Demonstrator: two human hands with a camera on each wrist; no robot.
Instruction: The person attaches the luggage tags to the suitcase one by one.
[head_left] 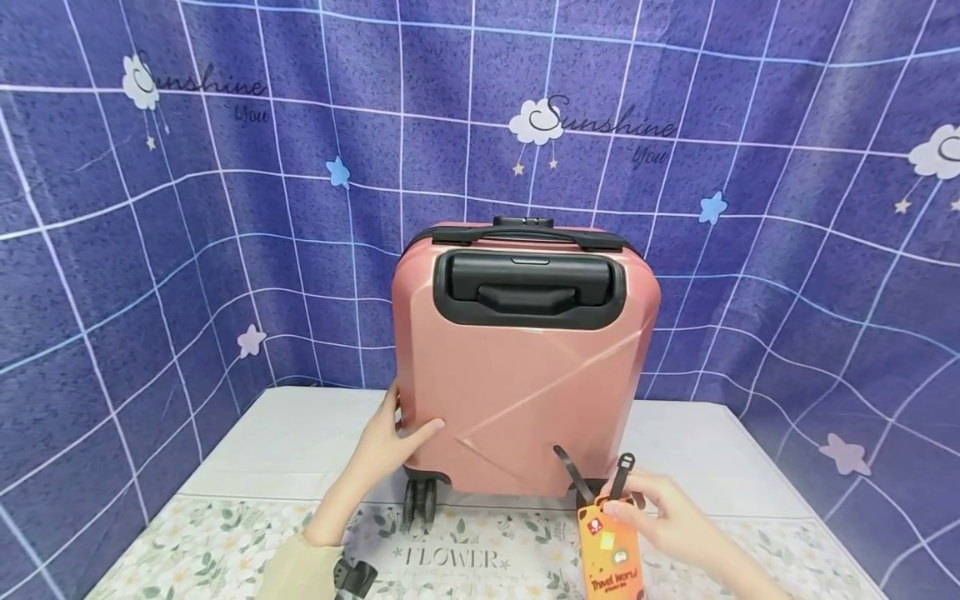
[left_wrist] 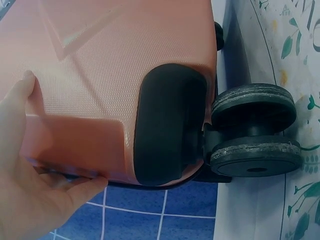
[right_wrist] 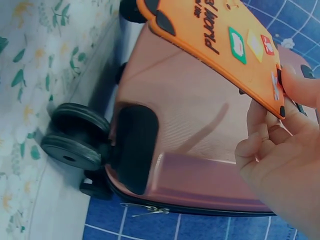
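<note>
- The left hand (head_left: 386, 446) grips the lower side of the pink suitcase (head_left: 517, 392), thumb laid on the broad near face and fingers bent round the edge, spread only as wide as that edge needs.
- The right hand (head_left: 660, 512) is closed in a pinch at the top end of the orange luggage tag (head_left: 611, 554), which hangs below the fingertips, in front of the suitcase's lower corner.
- From that pinch the black strap (head_left: 573, 473) rises in two separate ends, the buckle (head_left: 627, 461) on the end nearer the hand.
- The suitcase stands upright to the right of the left hand; one pair of wheels (head_left: 420, 500) sits just below that hand, and the carry handle (head_left: 525, 237) lies well above both hands.
- The tag looks light and flat, probably bendy rubber and hard to break; its top edge, beside the strap, seems a sound place to pinch.
- The strap is likely soft and springy, best taken near its tips.
- The shell looks stiff, smooth and somewhat slippery, bulky too, and the wheels may let it roll; a palm round the edge should steady it, while lifting suits the carry handle.
</note>
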